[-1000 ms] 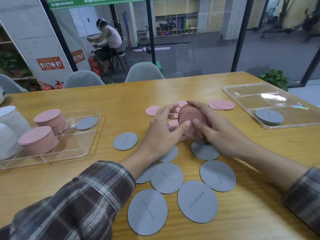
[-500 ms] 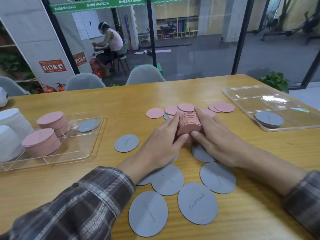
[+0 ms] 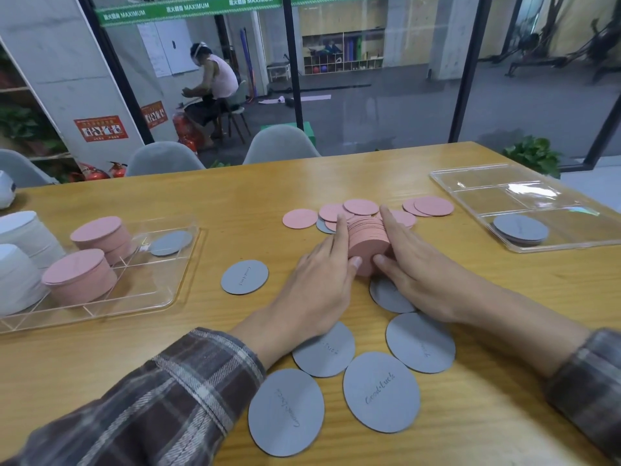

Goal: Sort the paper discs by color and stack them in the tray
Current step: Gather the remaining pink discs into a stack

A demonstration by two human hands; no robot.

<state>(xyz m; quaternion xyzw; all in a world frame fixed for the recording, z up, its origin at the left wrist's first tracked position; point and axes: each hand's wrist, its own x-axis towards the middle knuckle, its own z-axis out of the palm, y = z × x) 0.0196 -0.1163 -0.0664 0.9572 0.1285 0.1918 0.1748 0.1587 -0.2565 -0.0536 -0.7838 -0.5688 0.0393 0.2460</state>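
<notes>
**Pink stack** (image 3: 368, 245): stood mid-table, upright, between both hands. Left hand (image 3: 316, 290) and right hand (image 3: 420, 274) had straight fingers pressed flat to its opposite sides and thumbs at its near edge. Neither hand curled round it.

**Handling, as judged:** paper, so light. Single discs looked thin and bendable. The stack was unbound, so it was likely to shear or fan if tilted. It would best be held by two opposite sides with an even squeeze, or with fingers slid beneath and a thumb on top.

**Counts:**
- Loose pink discs (image 3: 300, 218), far of the stack: about six, overlapping.
- Loose grey discs (image 3: 381, 391): six near, plus one partly hidden under the far pinks.
- Left tray (image 3: 100, 307): two pink stacks, one grey pile.
- Right tray (image 3: 470, 183): one grey pile.
- White stacks (image 3: 20, 230), far left: two.
</notes>
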